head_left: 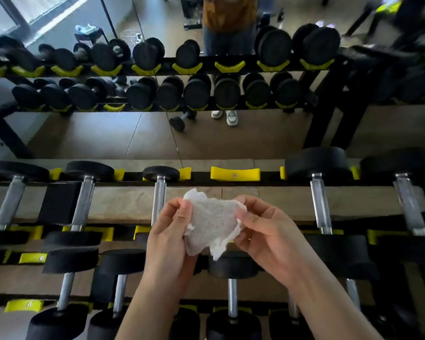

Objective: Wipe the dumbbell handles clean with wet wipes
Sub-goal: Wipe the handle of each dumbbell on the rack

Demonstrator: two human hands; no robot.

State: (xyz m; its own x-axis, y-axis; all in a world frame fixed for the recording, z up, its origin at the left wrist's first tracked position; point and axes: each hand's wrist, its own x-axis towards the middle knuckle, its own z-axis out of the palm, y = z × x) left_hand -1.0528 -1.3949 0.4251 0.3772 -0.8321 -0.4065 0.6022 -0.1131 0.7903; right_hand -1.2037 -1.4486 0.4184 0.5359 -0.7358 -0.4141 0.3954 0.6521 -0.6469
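Mirrored gym wall (96, 133) behind a black two-tier rack (268, 177) with yellow cradles, loaded with dumbbells (319, 192) that have black ends and steel handles. Above the upper tier, left hand (167, 231) and right hand (268, 231) each pinch an edge of one crumpled white wet wipe (211, 224) — clear of every handle.

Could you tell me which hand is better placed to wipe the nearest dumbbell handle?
Probably the left. The left hand pinches the wet wipe right beside the nearest chrome handle, while the right hand holds the wipe's far edge, farther from that handle.
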